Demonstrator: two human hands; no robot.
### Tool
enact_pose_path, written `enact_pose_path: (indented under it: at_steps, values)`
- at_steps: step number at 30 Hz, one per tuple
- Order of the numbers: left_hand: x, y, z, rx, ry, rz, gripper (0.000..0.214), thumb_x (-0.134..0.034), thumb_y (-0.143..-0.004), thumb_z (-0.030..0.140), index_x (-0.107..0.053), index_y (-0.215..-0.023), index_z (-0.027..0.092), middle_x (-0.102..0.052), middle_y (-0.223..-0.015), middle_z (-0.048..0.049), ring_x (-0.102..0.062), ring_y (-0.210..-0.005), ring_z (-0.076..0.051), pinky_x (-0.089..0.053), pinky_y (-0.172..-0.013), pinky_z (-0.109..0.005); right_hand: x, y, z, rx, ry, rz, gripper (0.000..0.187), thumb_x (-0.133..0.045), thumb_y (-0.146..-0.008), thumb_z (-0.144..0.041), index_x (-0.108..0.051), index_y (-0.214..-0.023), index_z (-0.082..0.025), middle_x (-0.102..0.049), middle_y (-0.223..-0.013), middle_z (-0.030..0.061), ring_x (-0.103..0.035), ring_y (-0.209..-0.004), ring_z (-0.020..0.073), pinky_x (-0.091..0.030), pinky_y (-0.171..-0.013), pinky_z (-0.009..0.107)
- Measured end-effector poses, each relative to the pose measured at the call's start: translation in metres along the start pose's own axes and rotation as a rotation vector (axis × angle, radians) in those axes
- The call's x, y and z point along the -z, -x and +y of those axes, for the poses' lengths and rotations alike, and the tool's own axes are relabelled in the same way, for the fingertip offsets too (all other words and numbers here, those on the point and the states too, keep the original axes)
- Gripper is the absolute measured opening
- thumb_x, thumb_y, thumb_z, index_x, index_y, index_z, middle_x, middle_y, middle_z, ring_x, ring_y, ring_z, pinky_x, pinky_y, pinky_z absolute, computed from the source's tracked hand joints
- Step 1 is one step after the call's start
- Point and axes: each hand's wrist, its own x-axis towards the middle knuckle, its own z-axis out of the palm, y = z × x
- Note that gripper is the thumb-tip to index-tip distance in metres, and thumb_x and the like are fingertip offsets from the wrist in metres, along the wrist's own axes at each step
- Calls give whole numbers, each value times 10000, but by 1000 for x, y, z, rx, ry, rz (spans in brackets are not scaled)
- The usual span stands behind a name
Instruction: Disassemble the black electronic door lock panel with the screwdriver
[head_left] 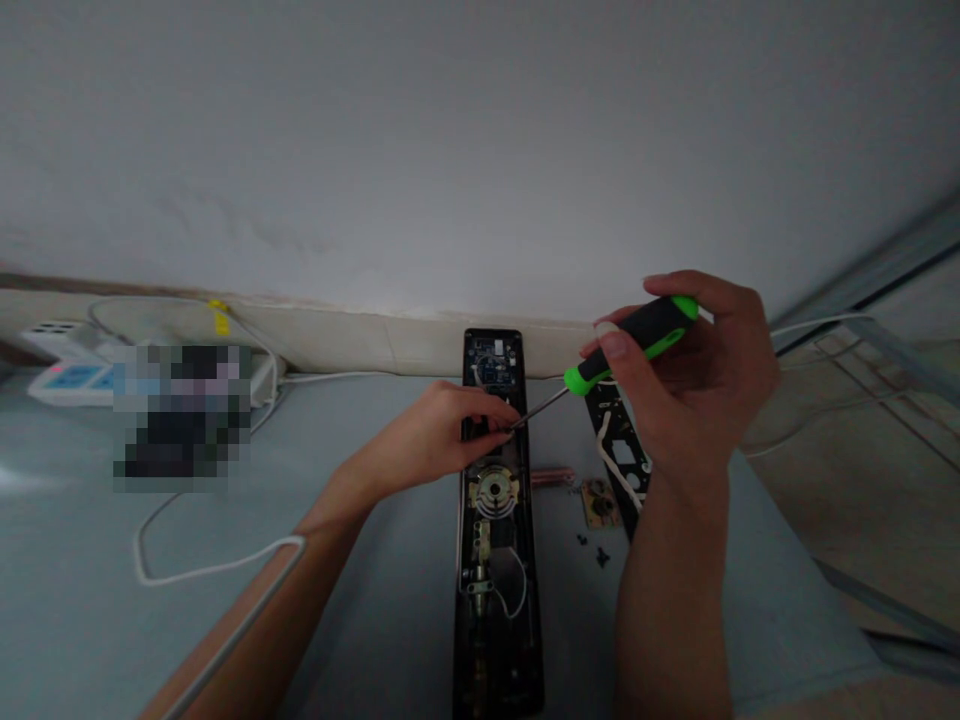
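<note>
A long black door lock housing lies lengthwise before me with its inside showing: a circuit board at the far end, a round metal spindle part mid-length and a thin white wire below. My right hand grips a black and green screwdriver, its shaft slanting down to the left. At the screwdriver's tip, the fingers of my left hand are pinched together over the housing. Whatever sits between them is too small to make out.
Right of the housing lie a second black lock panel with white cable, a small square metal plate, dark screws and a reddish rod. A white power strip stands left, beside a pixelated patch. A white cable crosses my left forearm.
</note>
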Motion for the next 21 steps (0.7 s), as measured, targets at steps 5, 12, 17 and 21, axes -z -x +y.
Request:
enact_pose_path:
  at_steps: [5,12,17,21]
  values:
    - [0,0,0,24,43,-28,165,-693,-916,159,-777,-1057,177,-802,-942,-22,-736,-803,-145,-545,-748,-241,2,0,4,-17,-15,-42,363,-805,-839,-246,-663,-1172,-266,-723,-909,-9,-739,-754,150,-675,-645,279]
    - [2,0,3,36,41,-56,189,-680,-922,173,-774,-1085,192,-807,-972,-29,-739,-810,-151,-548,-734,-239,5,1,4,-36,-6,-82,372,-786,-860,-285,-638,-1202,-290,-728,-950,0,-741,-804,163,-677,-656,294]
    - [3,0,3,27,23,-76,200,-685,-918,152,-770,-1094,196,-809,-989,-24,-745,-840,-156,-551,-761,-246,6,2,4,-68,-21,-128,410,-764,-872,-260,-641,-1260,-309,-742,-976,16,-741,-810,180,-683,-657,317]
    - [2,0,4,23,13,-92,208,-691,-903,118,-770,-1082,190,-808,-989,-26,-746,-848,-157,-557,-775,-249,5,2,1,-76,-17,-149,425,-754,-877,-224,-646,-1278,-314,-742,-985,28,-749,-849,189,-681,-648,299]
